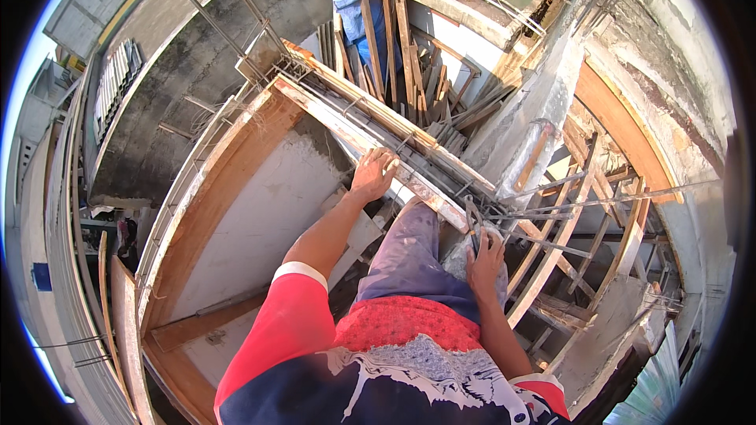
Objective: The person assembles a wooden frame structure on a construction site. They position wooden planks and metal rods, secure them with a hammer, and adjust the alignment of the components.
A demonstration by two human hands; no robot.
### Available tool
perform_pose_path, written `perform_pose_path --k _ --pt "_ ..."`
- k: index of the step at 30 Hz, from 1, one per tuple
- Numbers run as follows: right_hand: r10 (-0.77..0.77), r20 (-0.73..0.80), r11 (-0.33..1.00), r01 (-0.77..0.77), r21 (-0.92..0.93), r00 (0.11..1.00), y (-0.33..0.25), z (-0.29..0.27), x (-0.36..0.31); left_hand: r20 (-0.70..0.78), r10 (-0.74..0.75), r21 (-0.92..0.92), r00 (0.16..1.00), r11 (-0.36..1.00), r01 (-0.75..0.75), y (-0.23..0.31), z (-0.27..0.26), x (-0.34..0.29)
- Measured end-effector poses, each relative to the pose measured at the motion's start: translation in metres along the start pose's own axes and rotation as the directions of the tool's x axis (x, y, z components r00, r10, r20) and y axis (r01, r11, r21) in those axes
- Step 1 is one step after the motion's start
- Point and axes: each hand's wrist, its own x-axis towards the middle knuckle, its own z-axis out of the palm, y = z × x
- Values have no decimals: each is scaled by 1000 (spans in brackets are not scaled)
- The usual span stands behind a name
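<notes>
My left hand (373, 175) is on the pale top edge of a long wooden formwork board (331, 124), its fingers curled over it. In my right hand (485, 261) is a pair of pincers (472, 216), held by the handles. The head of the pincers points up toward the right end of the board, beside several steel rebars (543, 216). Whether the jaws touch a wire or bar there is too small to tell. Behind the board, a rebar cage (394, 144) runs along a narrow trough between two boards.
Loose timber (402, 55) and a blue sheet (358, 0) stand beyond the trough. A wooden ladder-like frame (563, 236) leans at the right, near a concrete beam (543, 118). A hammer (535, 156) lies on that beam. Upright rebars (244, 0) rise at the upper left.
</notes>
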Motion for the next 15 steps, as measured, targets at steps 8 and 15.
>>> perform_pose_path --k 8,15 --pt "-7 18 999 7 44 1000 -3 1 13 -202 86 249 976 968 -33 -73 6 89" --pt "46 75 999 -45 -15 996 -5 3 14 -112 159 342 981 933 -112 -73 -5 142"
